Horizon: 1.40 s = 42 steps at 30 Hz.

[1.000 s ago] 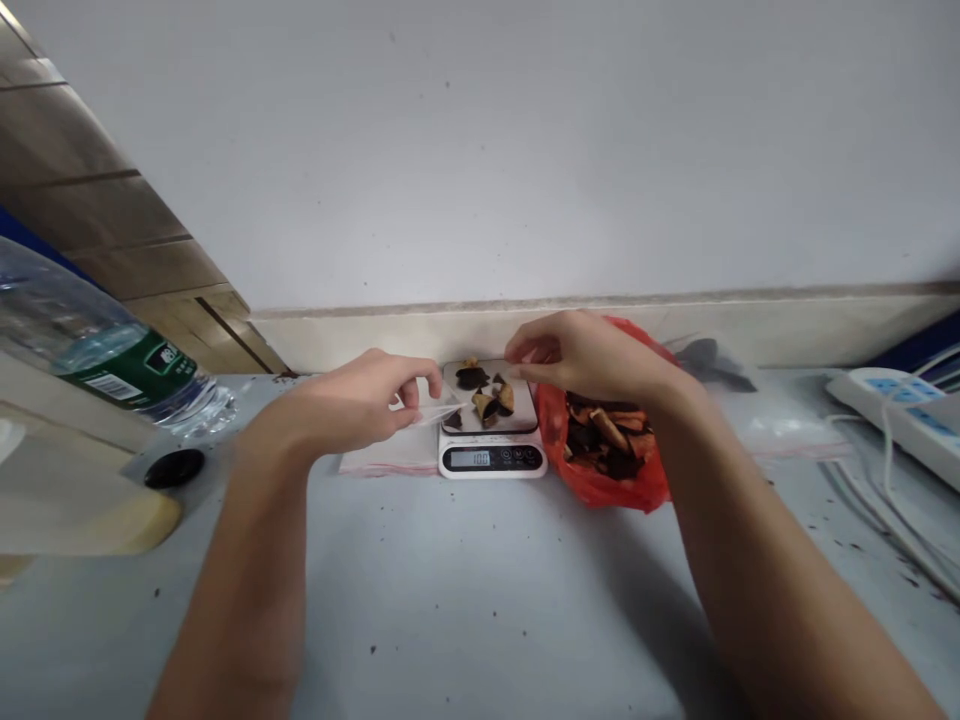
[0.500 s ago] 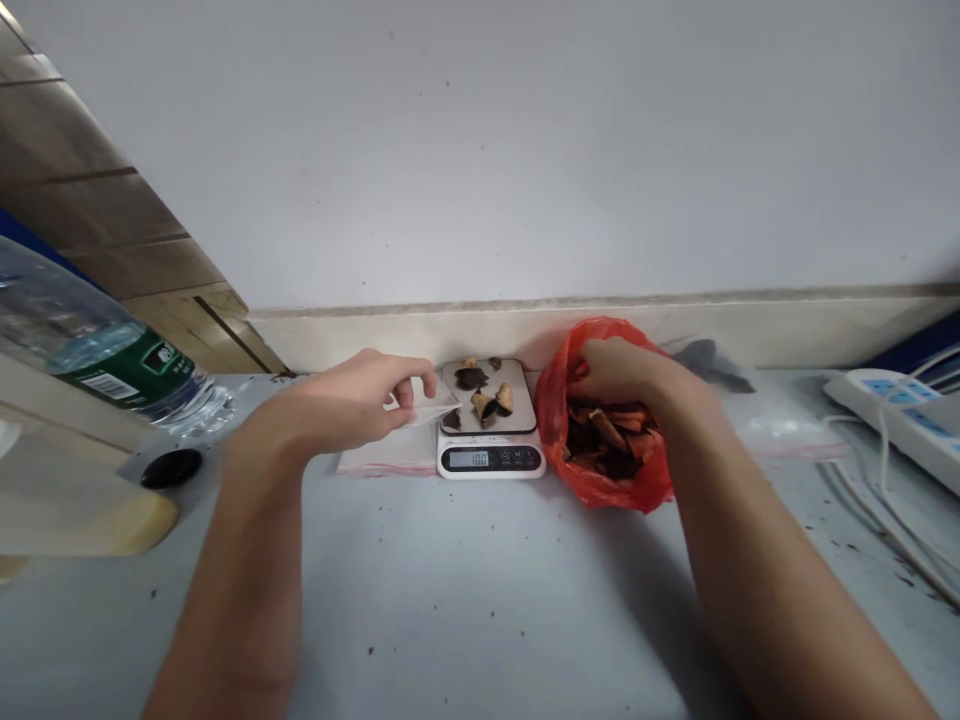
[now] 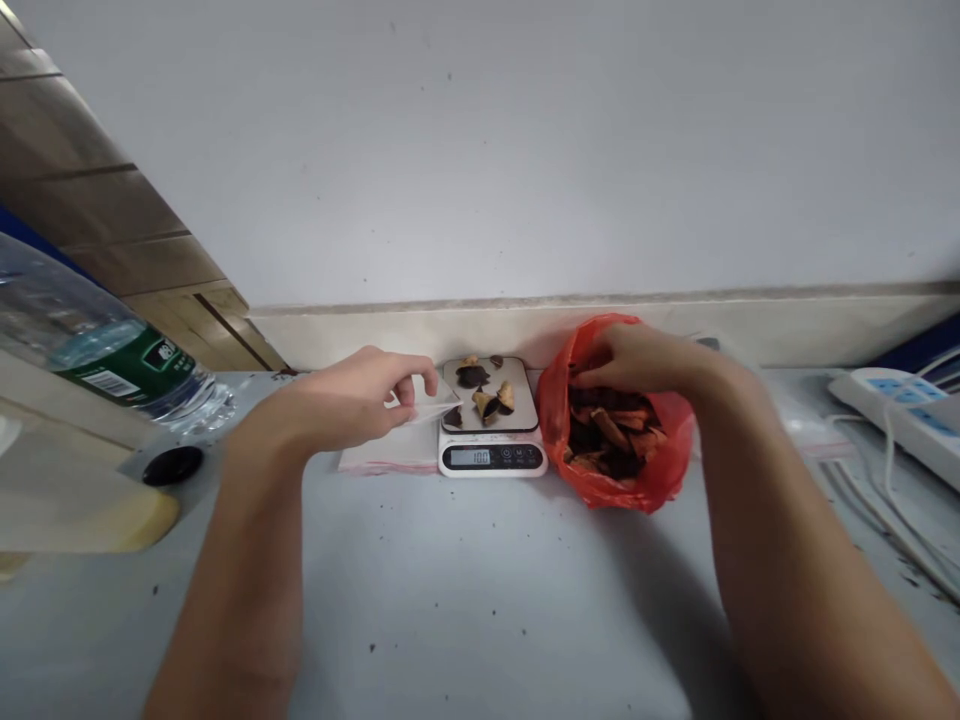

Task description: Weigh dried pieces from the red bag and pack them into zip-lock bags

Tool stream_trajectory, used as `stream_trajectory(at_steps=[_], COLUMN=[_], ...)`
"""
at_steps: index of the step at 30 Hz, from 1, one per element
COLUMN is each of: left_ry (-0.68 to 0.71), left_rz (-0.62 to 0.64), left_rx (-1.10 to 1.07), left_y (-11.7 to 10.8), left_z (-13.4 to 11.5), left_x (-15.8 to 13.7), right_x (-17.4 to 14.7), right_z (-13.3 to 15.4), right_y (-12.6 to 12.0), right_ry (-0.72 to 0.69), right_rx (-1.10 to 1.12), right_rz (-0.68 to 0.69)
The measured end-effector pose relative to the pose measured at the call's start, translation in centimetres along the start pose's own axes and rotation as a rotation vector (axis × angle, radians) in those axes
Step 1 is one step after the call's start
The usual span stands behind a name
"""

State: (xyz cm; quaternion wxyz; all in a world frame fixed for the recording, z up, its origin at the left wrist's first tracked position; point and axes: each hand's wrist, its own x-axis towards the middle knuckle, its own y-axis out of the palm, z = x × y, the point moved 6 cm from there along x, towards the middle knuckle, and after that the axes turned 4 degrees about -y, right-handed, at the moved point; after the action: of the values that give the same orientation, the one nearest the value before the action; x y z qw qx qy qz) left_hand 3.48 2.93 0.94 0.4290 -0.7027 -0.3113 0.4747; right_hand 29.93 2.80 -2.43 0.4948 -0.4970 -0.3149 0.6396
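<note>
Between thumb and curled fingers, my left hand (image 3: 382, 390) pinches the lifted edge of a clear plastic zip bag (image 3: 386, 455), just left of a small white digital scale (image 3: 493, 440). The scale's display (image 3: 470, 457) appears to read 10.0. Several dried, curled brown and tan pieces (image 3: 486, 404) lie on its plate, beside the pinched bag edge. My right hand (image 3: 626, 358) reaches into the open mouth of a red plastic bag (image 3: 671, 465) to the right of the scale. Dried reddish-brown pieces (image 3: 615, 430) fill this bag. The right fingertips are hidden inside, so their grip does not show.
A water bottle with a green label (image 3: 142, 365) leans in at the left, near a black round lid (image 3: 173, 465) and a translucent container (image 3: 82, 500). At the right lie another clear bag (image 3: 806, 430), a white power strip (image 3: 896, 410) and cables. A white wall stands behind.
My right hand has shifted slightly within the red bag, its wrist moving right. The red bag's mouth has widened toward the right. My left hand and the scale reading look the same.
</note>
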Motion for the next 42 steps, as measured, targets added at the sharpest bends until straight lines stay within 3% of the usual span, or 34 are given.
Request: stream_trajectory(at_steps=[4, 8, 13, 17, 24, 28, 30, 33, 36, 38, 40, 42], left_ry=[0.005, 0.028, 0.041, 0.034, 0.012, -0.007, -0.015, 0.015, 0.066, 0.083, 0.1, 0.14], left_rz=[0.01, 0.007, 0.0, -0.014, -0.011, -0.016, -0.036, -0.124, -0.243, -0.339, -0.484, -0.65], left_rx=[0.005, -0.006, -0.007, -0.014, -0.03, -0.043, -0.047, -0.079, -0.149, -0.177, -0.172, -0.165], left_y=[0.0, 0.1, 0.1, -0.1, -0.3, -0.4, -0.5, -1.2, -1.9, -2.4, -3.1, -3.9], left_z=[-0.1, -0.1, 0.3, 0.5, 0.7, 0.7, 0.7, 0.6, 0.3, 0.1, -0.2, -0.6], left_x=[0.0, -0.2, -0.1, -0.2, -0.4, -0.8, -0.9, -0.9, -1.0, -1.2, -1.6, -2.3], right_x=[-1.3, -2.4, -1.8, -1.0, -1.9, -2.3, -2.6, -3.4, -4.0, -4.0, -3.3, -2.6], right_z=[-0.8, 1.8, 5.8, 7.3, 4.9, 1.7, 1.8, 5.1, 9.9, 12.1, 12.9, 12.6], right_y=[-1.6, -2.3, -0.8, 0.2, -1.7, -2.3, -2.7, -2.8, -1.0, 0.3, 1.2, 1.1], right_ry=[-0.063, -0.242, -0.33, -0.35, -0.307, -0.135, -0.127, -0.323, -0.601, -0.7, -0.648, -0.514], right_rx=[-0.01, 0.062, 0.073, 0.072, 0.029, -0.076, -0.077, 0.062, 0.203, 0.211, 0.2, 0.213], right_rz=[-0.005, -0.095, -0.149, -0.13, -0.195, -0.134, -0.183, -0.305, -0.219, -0.155, -0.151, -0.239])
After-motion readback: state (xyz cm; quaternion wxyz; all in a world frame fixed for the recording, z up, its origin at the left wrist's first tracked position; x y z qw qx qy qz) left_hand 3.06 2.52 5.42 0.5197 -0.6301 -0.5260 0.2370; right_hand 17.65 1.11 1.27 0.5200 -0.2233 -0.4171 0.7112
